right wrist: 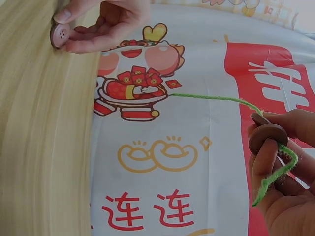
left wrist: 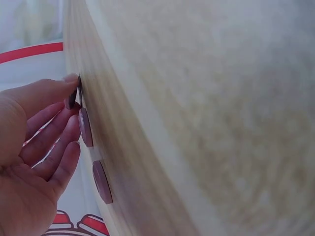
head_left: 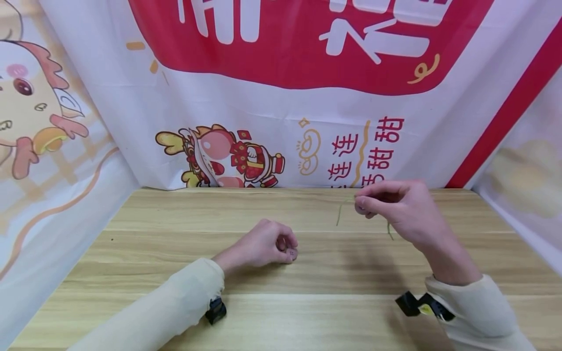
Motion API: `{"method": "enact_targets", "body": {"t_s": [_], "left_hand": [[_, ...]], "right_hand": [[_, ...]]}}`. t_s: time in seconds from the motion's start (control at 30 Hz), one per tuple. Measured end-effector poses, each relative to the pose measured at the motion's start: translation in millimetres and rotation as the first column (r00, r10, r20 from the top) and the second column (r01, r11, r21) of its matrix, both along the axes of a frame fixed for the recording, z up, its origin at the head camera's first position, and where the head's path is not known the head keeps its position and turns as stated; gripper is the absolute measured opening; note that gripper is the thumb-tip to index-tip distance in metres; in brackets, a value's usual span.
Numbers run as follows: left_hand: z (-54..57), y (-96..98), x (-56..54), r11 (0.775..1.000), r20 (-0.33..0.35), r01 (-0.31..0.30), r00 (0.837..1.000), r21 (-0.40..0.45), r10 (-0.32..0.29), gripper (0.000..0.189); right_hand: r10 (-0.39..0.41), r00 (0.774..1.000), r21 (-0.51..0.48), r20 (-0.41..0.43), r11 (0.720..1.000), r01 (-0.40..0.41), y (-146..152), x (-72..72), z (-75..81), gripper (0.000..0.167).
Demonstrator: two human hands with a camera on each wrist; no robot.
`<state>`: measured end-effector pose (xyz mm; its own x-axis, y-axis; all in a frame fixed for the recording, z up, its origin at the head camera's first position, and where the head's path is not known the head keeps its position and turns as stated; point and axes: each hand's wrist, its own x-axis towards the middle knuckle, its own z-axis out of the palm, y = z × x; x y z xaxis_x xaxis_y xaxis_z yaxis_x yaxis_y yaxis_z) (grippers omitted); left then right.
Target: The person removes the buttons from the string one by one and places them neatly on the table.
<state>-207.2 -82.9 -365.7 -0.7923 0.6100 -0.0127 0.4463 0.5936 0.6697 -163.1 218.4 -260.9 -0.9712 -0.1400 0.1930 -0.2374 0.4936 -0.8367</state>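
Left hand, mid-length of the bench: I read a pinch on a tilted button; two loose buttons lie by its fingers. Right hand, raised toward the far right corner, grasps a green cord and at least two apparently strung buttons. Step in hand, I judge: picking up another for stringing. Next calls for a clean lift. Wood-grain top; printed cloth hangs along the far edge.

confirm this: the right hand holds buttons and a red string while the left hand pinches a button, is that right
The string is green, not red, as the right wrist view shows. The right hand does hold it with buttons, and the left hand does pinch a button.
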Motion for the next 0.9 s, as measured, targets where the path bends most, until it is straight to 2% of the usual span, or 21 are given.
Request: {"method": "enact_targets", "body": {"t_s": [0.37, 0.57, 0.67, 0.77, 0.83, 0.9], "left_hand": [[3.0, 3.9, 4.2, 0.999, -0.018, -0.011, 1.000, -0.034, 0.011, 0.012], [8.5, 6.1, 4.8, 0.998, -0.023, -0.061, 0.998, -0.021, 0.060, 0.024], [16.6, 11.6, 7.1, 0.995, -0.053, -0.080, 0.995, 0.051, 0.083, 0.027], [26.6, 20.9, 11.4, 0.984, -0.113, -0.088, 0.988, 0.153, 0.106, 0.024], [32.7, 28.2, 14.3, 0.968, -0.158, -0.094, 0.978, 0.232, 0.133, 0.022], [38.9, 36.1, 16.8, 0.942, -0.193, -0.096, 0.967, 0.322, 0.164, 0.021]], "right_hand": [[0.012, 1.000, -0.024, 0.006, 1.000, -0.011, -1.8, 1.8, 1.0, 0.025], [0.009, 1.000, -0.024, 0.014, 1.000, -0.009, -3.7, 2.4, 0.6, 0.026], [0.006, 1.000, -0.023, 0.021, 1.000, -0.006, -4.9, 2.9, 0.9, 0.026], [0.006, 1.000, -0.024, 0.023, 1.000, -0.005, -5.9, 3.2, 0.9, 0.027], [0.004, 1.000, -0.027, 0.023, 1.000, -0.003, -6.6, 3.3, 1.2, 0.027], [0.002, 1.000, -0.027, 0.022, 1.000, -0.001, -7.2, 3.2, 1.3, 0.026]]}}
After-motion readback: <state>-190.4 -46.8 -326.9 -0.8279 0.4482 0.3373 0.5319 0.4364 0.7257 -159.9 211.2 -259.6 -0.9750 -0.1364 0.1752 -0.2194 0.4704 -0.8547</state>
